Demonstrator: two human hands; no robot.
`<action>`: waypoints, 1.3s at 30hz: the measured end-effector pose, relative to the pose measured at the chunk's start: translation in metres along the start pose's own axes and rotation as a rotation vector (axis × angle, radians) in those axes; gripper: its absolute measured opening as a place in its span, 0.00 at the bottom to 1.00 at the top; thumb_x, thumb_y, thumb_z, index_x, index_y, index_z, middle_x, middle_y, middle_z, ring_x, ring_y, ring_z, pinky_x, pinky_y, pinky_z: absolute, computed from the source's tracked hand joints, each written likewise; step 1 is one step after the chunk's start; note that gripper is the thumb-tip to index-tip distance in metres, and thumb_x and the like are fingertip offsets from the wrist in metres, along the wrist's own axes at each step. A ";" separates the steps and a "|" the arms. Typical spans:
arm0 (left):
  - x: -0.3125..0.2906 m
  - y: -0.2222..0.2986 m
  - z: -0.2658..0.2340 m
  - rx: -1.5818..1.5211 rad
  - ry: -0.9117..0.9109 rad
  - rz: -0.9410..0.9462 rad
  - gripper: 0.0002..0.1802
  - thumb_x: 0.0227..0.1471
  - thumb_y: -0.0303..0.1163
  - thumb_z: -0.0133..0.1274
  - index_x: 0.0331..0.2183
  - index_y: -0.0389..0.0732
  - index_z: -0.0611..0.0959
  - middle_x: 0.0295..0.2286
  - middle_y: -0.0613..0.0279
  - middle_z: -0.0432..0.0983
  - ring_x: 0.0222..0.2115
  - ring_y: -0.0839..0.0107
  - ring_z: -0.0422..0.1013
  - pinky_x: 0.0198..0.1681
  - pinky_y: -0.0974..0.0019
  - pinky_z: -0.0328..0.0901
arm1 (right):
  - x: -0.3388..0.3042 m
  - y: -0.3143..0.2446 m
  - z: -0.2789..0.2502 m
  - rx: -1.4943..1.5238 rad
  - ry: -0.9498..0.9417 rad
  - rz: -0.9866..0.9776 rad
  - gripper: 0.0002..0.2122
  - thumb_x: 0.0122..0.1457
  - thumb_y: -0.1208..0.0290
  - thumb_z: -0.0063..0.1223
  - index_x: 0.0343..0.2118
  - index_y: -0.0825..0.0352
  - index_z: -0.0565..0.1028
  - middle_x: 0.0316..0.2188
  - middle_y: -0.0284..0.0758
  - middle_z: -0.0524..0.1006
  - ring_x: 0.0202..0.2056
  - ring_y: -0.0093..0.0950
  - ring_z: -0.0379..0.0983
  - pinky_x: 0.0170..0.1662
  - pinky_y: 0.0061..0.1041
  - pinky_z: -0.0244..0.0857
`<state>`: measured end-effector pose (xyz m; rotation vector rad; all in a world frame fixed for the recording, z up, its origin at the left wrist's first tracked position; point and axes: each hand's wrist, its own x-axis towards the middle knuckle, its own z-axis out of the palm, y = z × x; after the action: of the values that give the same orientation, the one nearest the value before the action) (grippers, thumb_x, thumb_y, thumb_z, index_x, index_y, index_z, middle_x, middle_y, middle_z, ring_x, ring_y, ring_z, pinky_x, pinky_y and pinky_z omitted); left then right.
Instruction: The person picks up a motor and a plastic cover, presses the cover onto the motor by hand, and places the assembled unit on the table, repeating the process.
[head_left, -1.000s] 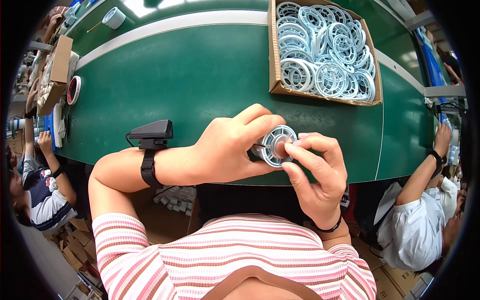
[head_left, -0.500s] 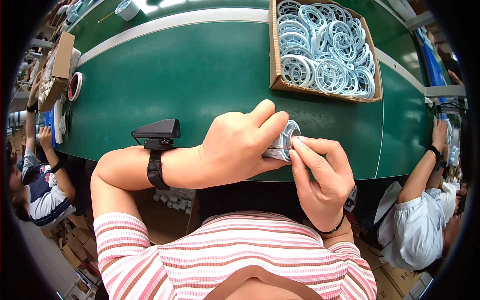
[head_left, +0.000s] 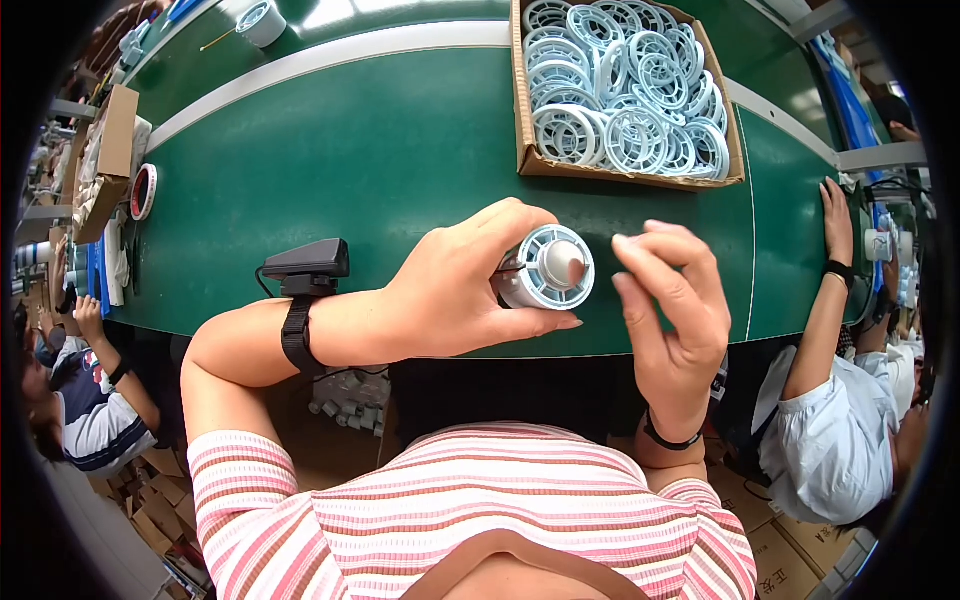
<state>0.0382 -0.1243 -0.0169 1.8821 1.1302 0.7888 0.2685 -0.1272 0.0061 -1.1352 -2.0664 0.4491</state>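
My left hand point(head_left: 462, 283) is wrapped round a pale cylindrical part point(head_left: 514, 291) above the green table. The end of the part carries a light-blue spoked ring point(head_left: 540, 291) with a rounded, shiny greyish knob point(head_left: 563, 266) at its centre. That end faces up and to the right, and a thin dark wire-like piece shows at its left side. To the right of the part, and apart from it, is my right hand point(head_left: 678, 300). Its thumb and curled fingers stand apart, with nothing visible between them.
A cardboard box point(head_left: 632, 180) full of light-blue spoked rings point(head_left: 636, 140) stands at the far right of the green table point(head_left: 380, 150). Tape point(head_left: 144, 192) lies at the left, and a pale cylinder point(head_left: 261, 24) stands beyond. Co-workers sit either side; one's hand point(head_left: 838, 220) rests on the right.
My right hand has moved off the part to the right, its thumb and fingers parting. My left hand has turned the part so its ringed end shows. The co-worker's arm at right has shifted.
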 end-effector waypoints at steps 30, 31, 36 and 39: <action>-0.007 -0.002 0.005 -0.407 -0.087 -0.208 0.39 0.46 0.16 0.65 0.59 0.39 0.69 0.49 0.60 0.69 0.40 0.75 0.75 0.36 0.74 0.76 | 0.100 0.072 -0.015 -0.281 -0.191 0.031 0.12 0.57 0.77 0.61 0.45 0.70 0.80 0.33 0.36 0.78 0.35 0.32 0.75 0.39 0.25 0.67; -0.007 0.000 0.003 -0.393 -0.135 -0.232 0.41 0.46 0.12 0.64 0.60 0.39 0.68 0.50 0.61 0.68 0.43 0.76 0.74 0.37 0.75 0.76 | 0.099 0.070 -0.015 -0.278 -0.194 0.027 0.12 0.57 0.77 0.61 0.45 0.70 0.80 0.33 0.36 0.78 0.35 0.32 0.75 0.39 0.25 0.67; -0.006 -0.001 0.001 -0.361 -0.139 -0.233 0.40 0.46 0.12 0.64 0.60 0.38 0.69 0.50 0.62 0.68 0.43 0.77 0.74 0.37 0.75 0.76 | 0.083 0.041 -0.029 -0.099 0.050 -0.030 0.10 0.53 0.82 0.60 0.40 0.70 0.81 0.32 0.36 0.76 0.33 0.30 0.74 0.38 0.26 0.68; -0.010 -0.010 0.005 -0.343 -0.036 -0.110 0.38 0.46 0.21 0.67 0.58 0.41 0.70 0.46 0.57 0.71 0.29 0.74 0.76 0.32 0.70 0.74 | 0.055 0.018 -0.033 -0.169 0.246 -0.193 0.10 0.50 0.84 0.61 0.36 0.70 0.81 0.30 0.37 0.75 0.31 0.31 0.74 0.36 0.27 0.68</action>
<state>0.0341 -0.1317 -0.0288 1.5315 0.9959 0.8252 0.2843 -0.0730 0.0411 -1.0178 -1.9984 0.0385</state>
